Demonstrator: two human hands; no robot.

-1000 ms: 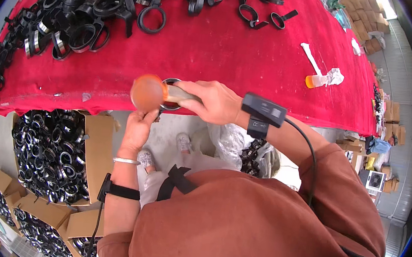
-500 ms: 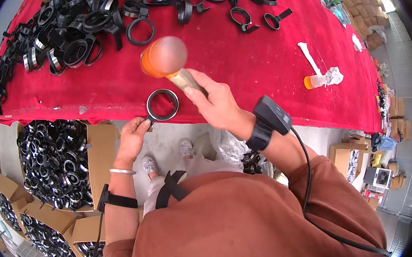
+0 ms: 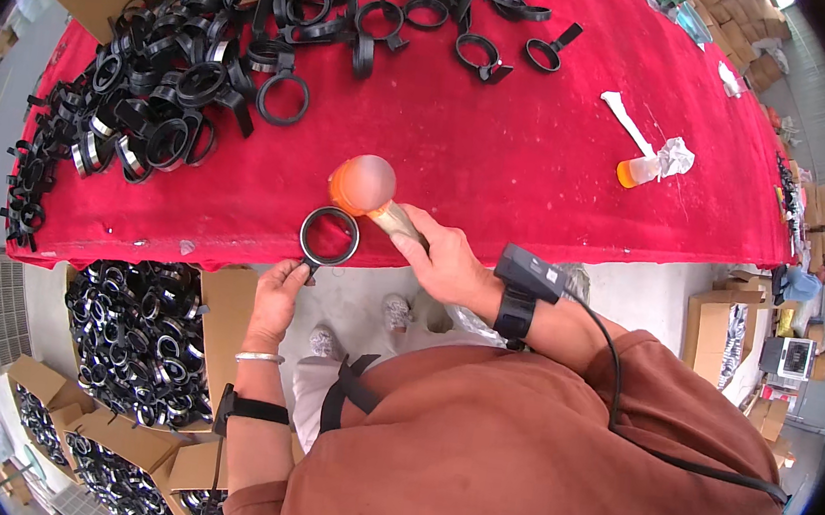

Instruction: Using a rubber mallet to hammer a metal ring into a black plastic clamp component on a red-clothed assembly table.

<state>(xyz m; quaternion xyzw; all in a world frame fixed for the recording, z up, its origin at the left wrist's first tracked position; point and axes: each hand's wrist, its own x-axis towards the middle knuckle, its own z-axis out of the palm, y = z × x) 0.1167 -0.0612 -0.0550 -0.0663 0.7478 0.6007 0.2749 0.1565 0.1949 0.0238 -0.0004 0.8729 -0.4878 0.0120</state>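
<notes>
A loose, plain brown top (image 3: 532,461) with sleeves covers the torso. Past its left sleeve come a black forearm strap (image 3: 261,411) bearing a small dark unit (image 3: 225,409) with a thin dark cable, then a silver bangle (image 3: 259,356). Beyond its right sleeve, a black wristband (image 3: 515,314) carries a dark box (image 3: 529,273) with a pale marking; a black cable (image 3: 614,399) runs back across that sleeve. Near the top's front edge show black straps (image 3: 351,386), whitish trousers (image 3: 312,378) and pale, mottled shoes (image 3: 325,343).

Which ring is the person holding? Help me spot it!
Find the big red table, then its near edge. There the left hand pinches a black ring at its lower end. Unlike the heaped rings farther back, this one is held.
</notes>
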